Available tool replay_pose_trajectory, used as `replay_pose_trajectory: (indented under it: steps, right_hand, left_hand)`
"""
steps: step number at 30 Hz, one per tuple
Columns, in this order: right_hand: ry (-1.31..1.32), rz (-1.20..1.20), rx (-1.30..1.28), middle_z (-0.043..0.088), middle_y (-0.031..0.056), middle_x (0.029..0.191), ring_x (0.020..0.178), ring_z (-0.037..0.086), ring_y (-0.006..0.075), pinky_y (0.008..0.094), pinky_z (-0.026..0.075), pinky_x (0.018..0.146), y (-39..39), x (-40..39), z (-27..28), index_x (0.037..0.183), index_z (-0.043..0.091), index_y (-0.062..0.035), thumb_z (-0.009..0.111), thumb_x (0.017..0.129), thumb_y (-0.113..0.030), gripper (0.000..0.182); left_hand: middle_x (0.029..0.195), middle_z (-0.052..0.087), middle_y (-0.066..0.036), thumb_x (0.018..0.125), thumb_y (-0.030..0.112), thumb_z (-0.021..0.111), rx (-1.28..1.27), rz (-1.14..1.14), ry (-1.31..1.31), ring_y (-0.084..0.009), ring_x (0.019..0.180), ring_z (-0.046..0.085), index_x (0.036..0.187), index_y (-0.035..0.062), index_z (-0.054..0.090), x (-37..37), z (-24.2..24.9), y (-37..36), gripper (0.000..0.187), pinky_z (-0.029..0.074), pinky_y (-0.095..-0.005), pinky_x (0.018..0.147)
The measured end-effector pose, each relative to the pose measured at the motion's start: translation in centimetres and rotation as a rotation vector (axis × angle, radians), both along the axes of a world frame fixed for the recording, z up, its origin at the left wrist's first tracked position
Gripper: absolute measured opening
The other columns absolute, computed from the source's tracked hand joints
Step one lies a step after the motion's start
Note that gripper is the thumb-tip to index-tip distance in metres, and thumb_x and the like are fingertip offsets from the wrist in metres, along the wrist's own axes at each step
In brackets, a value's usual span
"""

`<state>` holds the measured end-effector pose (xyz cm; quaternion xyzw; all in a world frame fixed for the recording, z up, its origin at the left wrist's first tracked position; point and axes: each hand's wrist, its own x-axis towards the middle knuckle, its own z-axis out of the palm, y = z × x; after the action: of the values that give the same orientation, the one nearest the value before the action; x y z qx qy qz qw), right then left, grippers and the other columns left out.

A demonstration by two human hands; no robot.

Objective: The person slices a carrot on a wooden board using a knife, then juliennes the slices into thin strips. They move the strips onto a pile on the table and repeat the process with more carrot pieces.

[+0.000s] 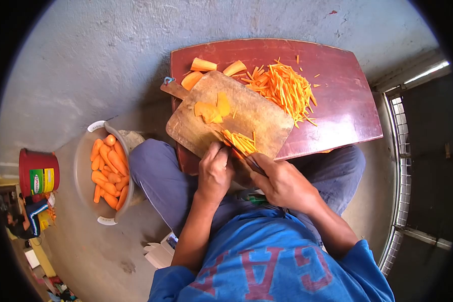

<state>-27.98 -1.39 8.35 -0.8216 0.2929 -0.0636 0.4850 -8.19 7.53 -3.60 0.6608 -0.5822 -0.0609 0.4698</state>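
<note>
My right hand [283, 185] is closed around the handle of a knife [235, 149], its blade pointing up and left across the near edge of a wooden cutting board [261, 113]. My left hand [216, 170] is curled beside the blade, fingertips at the board's edge; what they grip is hidden. Fresh carrot strips [242, 143] lie against the blade's far side. Several thin carrot slices [209, 110] rest farther up the board. Beyond it, a large heap of carrot strips [286, 90] sits on the red table [345, 95].
Thick carrot pieces [204, 65] lie behind the board. On the floor at left, a grey basin [80, 176] holds several whole carrots [110, 166]. A red bucket [30, 166] and another person [27, 219] are farther left. A wall [136, 45] stands behind the table.
</note>
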Motion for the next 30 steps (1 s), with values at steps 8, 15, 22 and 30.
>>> replay_pose_trajectory:
  steps: [8,15,22,30]
  right_hand:
    - [0.064,0.01,-0.021,0.077,0.0384,0.105,0.101,0.076,0.0585,0.0624,0.062,0.086,0.5,0.2,-0.2,0.143,0.062,0.0065,0.072,0.109,-0.014,0.041]
    - [-0.044,-0.01,-0.134,0.075,0.034,0.095,0.093,0.076,0.0555,0.061,0.059,0.078,1.5,0.3,-1.6,0.146,0.063,0.0051,0.073,0.11,-0.014,0.042]
    - [0.138,0.03,-0.028,0.077,0.0389,0.102,0.097,0.077,0.0589,0.0649,0.062,0.081,1.5,0.3,0.5,0.147,0.057,0.0052,0.071,0.11,-0.014,0.044]
    - [0.143,0.013,0.0,0.077,0.0384,0.098,0.094,0.077,0.0592,0.0664,0.061,0.079,1.9,-0.2,0.0,0.156,0.053,0.0002,0.07,0.11,-0.013,0.051]
  left_hand:
    - [0.103,0.071,-0.024,0.092,-0.014,0.069,0.046,0.021,-0.035,-0.0503,0.09,0.073,0.1,-0.0053,0.072,0.4,0.5,0.5,0.012,0.06,-0.0563,0.077]
    - [0.106,0.068,-0.024,0.084,-0.013,0.07,0.056,0.003,-0.035,-0.0509,0.097,0.072,0.103,-0.0059,0.074,0.5,0.1,1.0,0.02,0.061,-0.0572,0.081]
    - [0.103,0.07,-0.023,0.087,-0.011,0.072,0.07,0.03,0.019,-0.0496,0.093,0.074,0.103,-0.0048,0.076,0.5,0.0,1.2,0.017,0.061,-0.0558,0.08]
    - [0.098,0.066,-0.024,0.084,-0.011,0.069,0.057,0.042,0.001,-0.0518,0.091,0.071,0.094,-0.0044,0.068,0.5,-0.3,0.9,0.012,0.06,-0.0583,0.08]
